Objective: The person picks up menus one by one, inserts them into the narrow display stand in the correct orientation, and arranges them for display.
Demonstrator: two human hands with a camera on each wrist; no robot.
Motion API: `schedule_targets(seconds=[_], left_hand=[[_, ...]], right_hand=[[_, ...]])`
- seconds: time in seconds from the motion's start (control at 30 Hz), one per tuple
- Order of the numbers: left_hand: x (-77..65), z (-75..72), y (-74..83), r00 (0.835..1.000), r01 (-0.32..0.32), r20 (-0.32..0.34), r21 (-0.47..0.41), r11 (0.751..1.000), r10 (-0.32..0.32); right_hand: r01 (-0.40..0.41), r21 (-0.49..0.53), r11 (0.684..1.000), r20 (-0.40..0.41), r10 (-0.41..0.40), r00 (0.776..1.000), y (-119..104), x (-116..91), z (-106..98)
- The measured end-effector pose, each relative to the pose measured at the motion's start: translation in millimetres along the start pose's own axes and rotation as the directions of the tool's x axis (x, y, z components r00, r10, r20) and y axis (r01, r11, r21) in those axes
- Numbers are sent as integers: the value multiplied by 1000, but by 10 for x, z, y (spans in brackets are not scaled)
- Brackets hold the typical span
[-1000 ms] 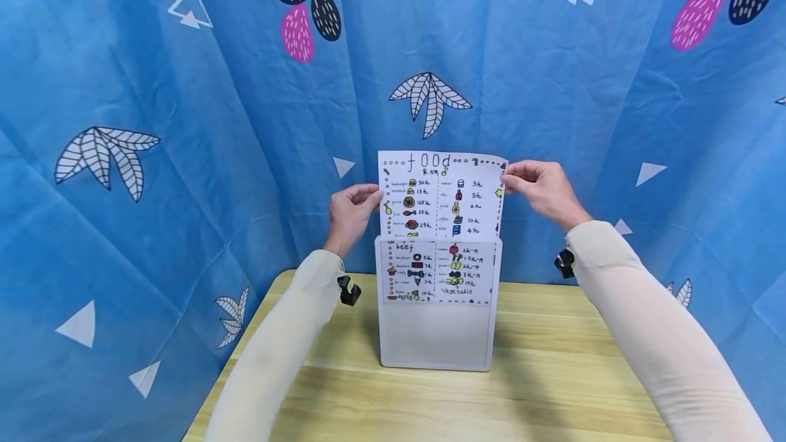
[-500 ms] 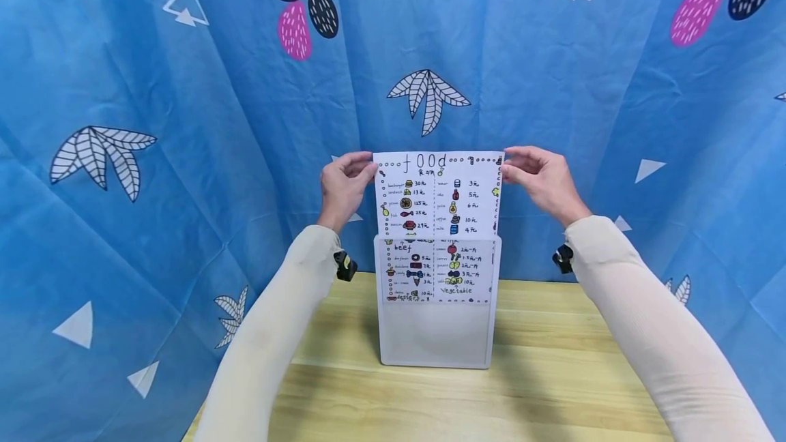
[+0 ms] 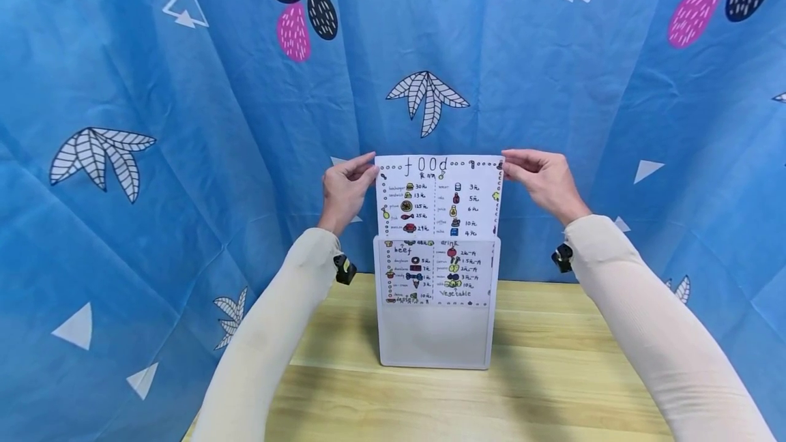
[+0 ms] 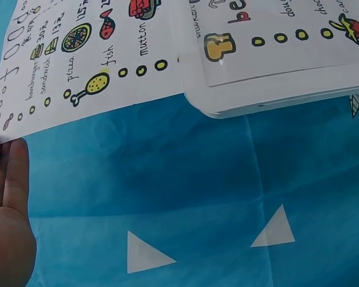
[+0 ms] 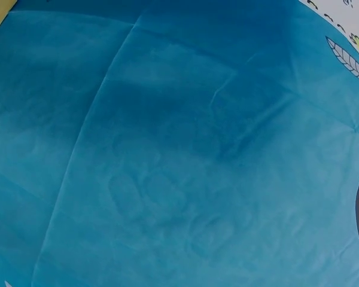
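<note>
A paper menu (image 3: 424,196) headed "food", with small coloured drawings and prices, stands upright in the head view. Its lower part is inside a clear display holder with a white frame (image 3: 436,340), showing through the front. My left hand (image 3: 345,191) pinches the sheet's upper left corner between thumb and fingers. At the upper right corner my right hand (image 3: 543,183) pinches it the same way. The left wrist view shows the menu (image 4: 54,78) entering the holder (image 4: 227,107), with the left hand (image 4: 9,203) at its corner. Only a sliver of the right hand appears in the right wrist view.
The holder stands on a light wooden table (image 3: 344,387). A blue patterned curtain (image 3: 522,87) hangs close behind and at both sides. Dark cameras sit on both wrists over cream sleeves (image 3: 270,333).
My left hand has risen from the sheet's left edge to its top corner, and the right hand has shifted up slightly. In the last half second the menu has slid down a little.
</note>
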State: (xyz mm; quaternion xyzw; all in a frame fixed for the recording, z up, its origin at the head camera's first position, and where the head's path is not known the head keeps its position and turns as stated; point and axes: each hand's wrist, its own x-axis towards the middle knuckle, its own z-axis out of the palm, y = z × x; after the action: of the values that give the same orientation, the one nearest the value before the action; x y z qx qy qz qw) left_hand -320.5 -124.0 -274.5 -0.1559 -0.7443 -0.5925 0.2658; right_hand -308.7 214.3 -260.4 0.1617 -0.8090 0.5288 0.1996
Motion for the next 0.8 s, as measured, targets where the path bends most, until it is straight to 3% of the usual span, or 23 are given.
schedule_targets(seconds=[0.8], left_hand=[[-72, -13, -105, 1000, 19, 10, -21, 1000, -19]], right_hand=[[-15, -23, 1000, 41, 16, 999, 22, -41, 16]])
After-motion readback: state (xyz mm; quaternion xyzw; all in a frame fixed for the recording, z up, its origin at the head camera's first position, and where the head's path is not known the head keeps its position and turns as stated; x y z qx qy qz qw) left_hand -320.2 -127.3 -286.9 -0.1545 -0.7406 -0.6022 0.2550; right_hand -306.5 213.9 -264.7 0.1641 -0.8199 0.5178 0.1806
